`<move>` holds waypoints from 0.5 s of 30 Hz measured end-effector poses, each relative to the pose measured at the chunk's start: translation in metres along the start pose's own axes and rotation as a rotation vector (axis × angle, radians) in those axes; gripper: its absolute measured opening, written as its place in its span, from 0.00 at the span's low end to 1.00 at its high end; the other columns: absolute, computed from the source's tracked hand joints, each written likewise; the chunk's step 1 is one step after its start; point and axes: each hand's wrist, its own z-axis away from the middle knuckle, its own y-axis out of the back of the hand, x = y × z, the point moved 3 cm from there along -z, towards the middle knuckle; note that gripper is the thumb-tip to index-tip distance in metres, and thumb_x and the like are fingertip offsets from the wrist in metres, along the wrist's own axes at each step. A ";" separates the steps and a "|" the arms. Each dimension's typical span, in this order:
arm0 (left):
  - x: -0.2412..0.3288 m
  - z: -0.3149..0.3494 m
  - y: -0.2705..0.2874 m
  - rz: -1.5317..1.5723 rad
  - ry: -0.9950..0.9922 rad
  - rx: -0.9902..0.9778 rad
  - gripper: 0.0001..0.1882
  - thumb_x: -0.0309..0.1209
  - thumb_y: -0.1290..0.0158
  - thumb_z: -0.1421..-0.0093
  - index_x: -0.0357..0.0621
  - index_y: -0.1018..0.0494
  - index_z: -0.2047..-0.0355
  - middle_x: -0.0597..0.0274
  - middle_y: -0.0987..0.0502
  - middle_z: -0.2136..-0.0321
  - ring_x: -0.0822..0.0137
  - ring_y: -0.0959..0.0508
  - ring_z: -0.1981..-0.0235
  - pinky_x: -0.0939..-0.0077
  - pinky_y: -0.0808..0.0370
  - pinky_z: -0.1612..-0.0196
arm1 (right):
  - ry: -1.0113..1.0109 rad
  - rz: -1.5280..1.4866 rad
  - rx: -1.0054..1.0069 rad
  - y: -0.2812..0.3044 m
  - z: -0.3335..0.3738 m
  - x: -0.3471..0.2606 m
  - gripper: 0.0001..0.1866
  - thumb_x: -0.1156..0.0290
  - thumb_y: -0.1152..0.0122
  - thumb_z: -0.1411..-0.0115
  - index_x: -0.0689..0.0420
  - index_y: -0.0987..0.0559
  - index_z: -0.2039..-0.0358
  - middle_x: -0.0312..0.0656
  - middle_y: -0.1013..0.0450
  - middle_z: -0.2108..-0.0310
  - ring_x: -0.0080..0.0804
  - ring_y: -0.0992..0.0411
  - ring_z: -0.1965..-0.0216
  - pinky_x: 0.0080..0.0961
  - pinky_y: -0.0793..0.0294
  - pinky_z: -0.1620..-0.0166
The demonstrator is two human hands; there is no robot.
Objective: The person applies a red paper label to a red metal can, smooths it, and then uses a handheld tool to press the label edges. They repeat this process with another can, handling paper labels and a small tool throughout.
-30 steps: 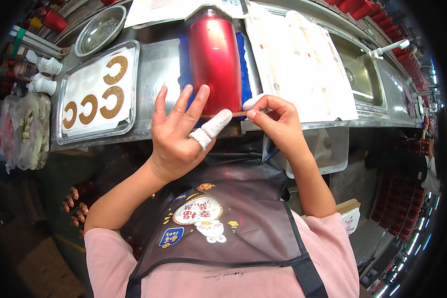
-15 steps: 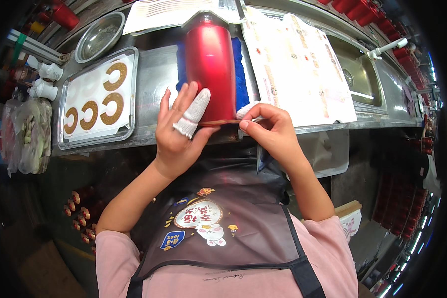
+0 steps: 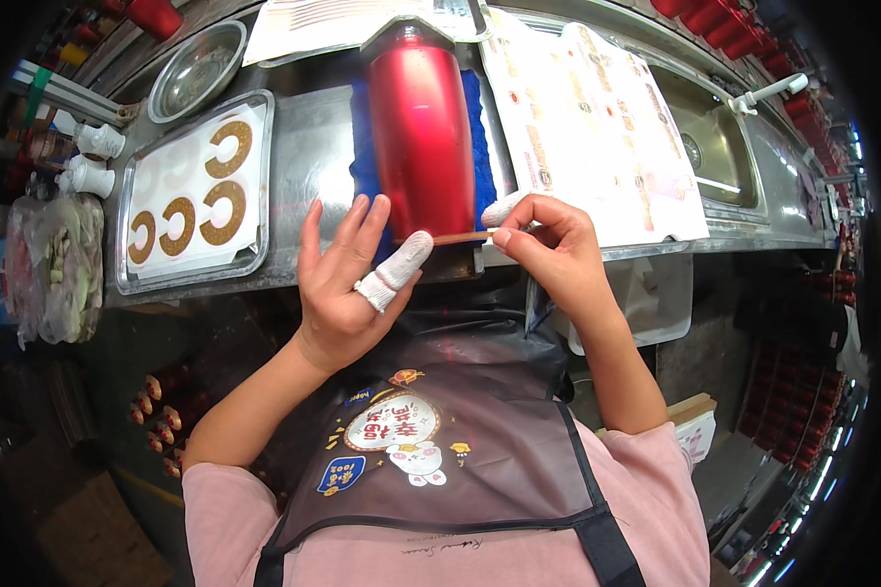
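Note:
A glossy red metallic vessel [image 3: 426,137] lies lengthwise on a blue cloth [image 3: 364,166], its near end towards me. Across that end runs a thin brown-gold strip [image 3: 465,237]. My right hand [image 3: 548,245] pinches the strip's right end between thumb and index finger. At the strip's left end is the tip of my left hand's [image 3: 347,284] index finger, wearing a white fabric finger cot [image 3: 396,269]. The other left fingers are stretched out and spread, with the thumb partly hidden below. Another white cot [image 3: 499,210] covers a right fingertip beside the vessel.
A clear tray [image 3: 264,147] with gold C-shaped pieces on white sheets lies left, below a metal bowl [image 3: 198,73]. Printed white sheets [image 3: 597,147] lie right, before a sink [image 3: 700,127] with a white tap [image 3: 773,93]. Plastic bags [image 3: 59,264] hang far left.
My left hand has drawn back from the vessel's side, its index finger dropping to the strip. My right hand has shifted slightly right, still pinching the strip. The vessel's near end has shifted slightly right.

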 end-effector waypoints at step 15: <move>0.005 -0.036 -0.020 0.054 0.038 0.148 0.36 0.30 0.30 0.51 0.44 0.24 0.40 0.51 0.25 0.39 0.45 0.31 0.34 0.34 0.44 0.33 | 0.018 0.009 -0.030 -0.008 -0.008 0.022 0.06 0.73 0.32 0.39 0.59 0.20 0.70 0.26 0.26 0.72 0.07 0.35 0.75 0.10 0.38 0.71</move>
